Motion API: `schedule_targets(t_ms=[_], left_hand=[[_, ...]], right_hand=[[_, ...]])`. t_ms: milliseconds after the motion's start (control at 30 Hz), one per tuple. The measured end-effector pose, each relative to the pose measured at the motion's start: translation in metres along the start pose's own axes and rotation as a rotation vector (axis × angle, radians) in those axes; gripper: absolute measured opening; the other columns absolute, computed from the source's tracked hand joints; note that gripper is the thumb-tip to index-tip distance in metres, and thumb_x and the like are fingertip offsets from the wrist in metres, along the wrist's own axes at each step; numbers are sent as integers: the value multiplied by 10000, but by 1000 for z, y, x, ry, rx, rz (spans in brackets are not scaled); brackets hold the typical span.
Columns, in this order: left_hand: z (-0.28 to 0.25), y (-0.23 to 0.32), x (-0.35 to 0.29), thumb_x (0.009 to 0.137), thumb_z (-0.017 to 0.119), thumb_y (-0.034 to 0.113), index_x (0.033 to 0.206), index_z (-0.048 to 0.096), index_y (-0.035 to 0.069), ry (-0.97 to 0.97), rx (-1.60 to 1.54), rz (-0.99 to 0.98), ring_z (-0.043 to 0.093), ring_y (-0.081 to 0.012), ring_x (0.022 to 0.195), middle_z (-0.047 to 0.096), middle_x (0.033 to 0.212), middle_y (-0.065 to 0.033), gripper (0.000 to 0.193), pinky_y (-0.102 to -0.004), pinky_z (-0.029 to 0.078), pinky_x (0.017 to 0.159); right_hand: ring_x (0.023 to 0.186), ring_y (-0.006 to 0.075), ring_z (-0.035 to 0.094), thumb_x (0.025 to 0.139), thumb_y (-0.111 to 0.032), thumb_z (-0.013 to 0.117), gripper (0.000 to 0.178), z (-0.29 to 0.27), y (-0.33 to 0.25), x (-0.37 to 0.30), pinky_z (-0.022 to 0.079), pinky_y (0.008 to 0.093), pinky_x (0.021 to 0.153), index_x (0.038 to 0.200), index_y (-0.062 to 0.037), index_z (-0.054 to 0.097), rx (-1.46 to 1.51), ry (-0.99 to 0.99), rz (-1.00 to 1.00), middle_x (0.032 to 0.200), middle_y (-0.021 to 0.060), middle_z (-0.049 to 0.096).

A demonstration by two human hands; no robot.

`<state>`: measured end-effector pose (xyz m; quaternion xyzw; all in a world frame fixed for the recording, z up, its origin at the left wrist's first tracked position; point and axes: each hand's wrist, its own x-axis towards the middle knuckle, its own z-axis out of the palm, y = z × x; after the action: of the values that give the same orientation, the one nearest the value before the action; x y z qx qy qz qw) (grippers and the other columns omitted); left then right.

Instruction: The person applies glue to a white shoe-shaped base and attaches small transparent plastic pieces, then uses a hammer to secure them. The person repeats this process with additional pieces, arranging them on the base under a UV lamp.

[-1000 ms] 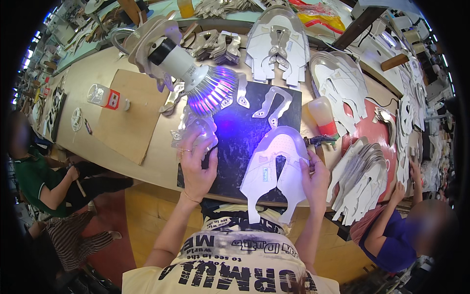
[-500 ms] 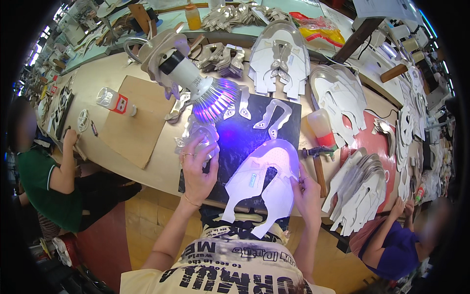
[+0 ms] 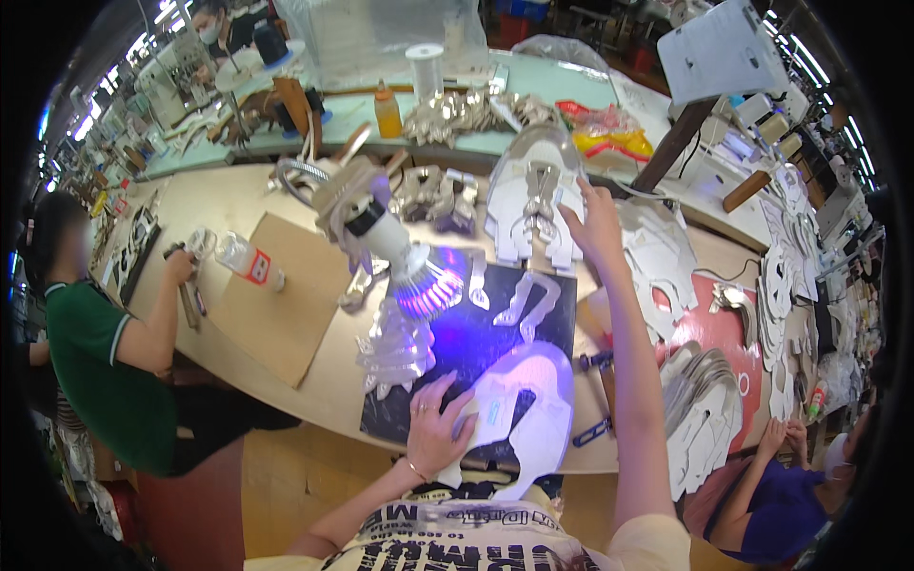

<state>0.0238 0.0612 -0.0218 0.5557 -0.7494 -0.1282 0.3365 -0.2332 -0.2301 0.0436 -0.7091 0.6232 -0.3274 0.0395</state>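
A white shoe upper piece (image 3: 538,428) with a rounded, perforated toe and two legs lies at the black mat's near edge, its legs reaching past the table edge. My left hand (image 3: 440,425) rests at its left side, fingers spread and touching it; any small thing under the fingers is hidden. My right hand (image 3: 598,224) is stretched far forward, thumb and fingers apart, at the right edge of a stack of white uppers (image 3: 514,205). Silvery curved pieces (image 3: 543,162) lie on that stack. Left of the mat sits a pile of translucent silvery pieces (image 3: 395,347).
A lit purple lamp (image 3: 427,281) hangs over the black mat (image 3: 562,328). More uppers (image 3: 700,409) stand at the right. Cardboard (image 3: 276,319) carries a clear bottle (image 3: 248,259). Co-workers sit at left, in a green shirt (image 3: 105,381), and at right, in purple (image 3: 781,509).
My right hand has let go of the upper and reached forward to the far stack. My left hand has moved from the silvery pile to the upper. The view has tilted up.
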Motion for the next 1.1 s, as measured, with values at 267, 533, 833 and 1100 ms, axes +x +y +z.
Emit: schedule_targets(t_ms=[267,533,833,1100], left_hand=[[5,-1,-1,773,739,145,1090,717,79,65,14,-68,564,-345,1151,592,1270,-177,325,-454,408,981],[3,-3,2,796,733,189,1125,694,100,-20,52,-38,564,-306,1150,576,1288,-142,343,-442,385,988],[4,-2,2,803,728,186,1129,689,95,-10,49,-43,559,-302,1163,573,1300,-137,340,-435,379,999],[3,-2,3,805,727,168,1140,676,87,4,18,-42,552,-304,1181,571,1315,-136,348,-442,373,1016]], right_hand=[[1153,392,518,784,-260,811,652,86,34,68,443,475,955,1333,-60,522,-140,207,193,1245,214,509],[1123,331,541,777,-220,806,440,70,34,45,414,450,873,1105,-85,546,-94,153,47,1147,124,566],[796,303,634,803,-132,726,245,63,26,30,488,435,702,981,-97,560,-144,180,-345,854,92,623],[789,339,647,806,-104,715,249,45,27,17,528,440,673,1027,-86,601,-22,296,-307,890,123,622]])
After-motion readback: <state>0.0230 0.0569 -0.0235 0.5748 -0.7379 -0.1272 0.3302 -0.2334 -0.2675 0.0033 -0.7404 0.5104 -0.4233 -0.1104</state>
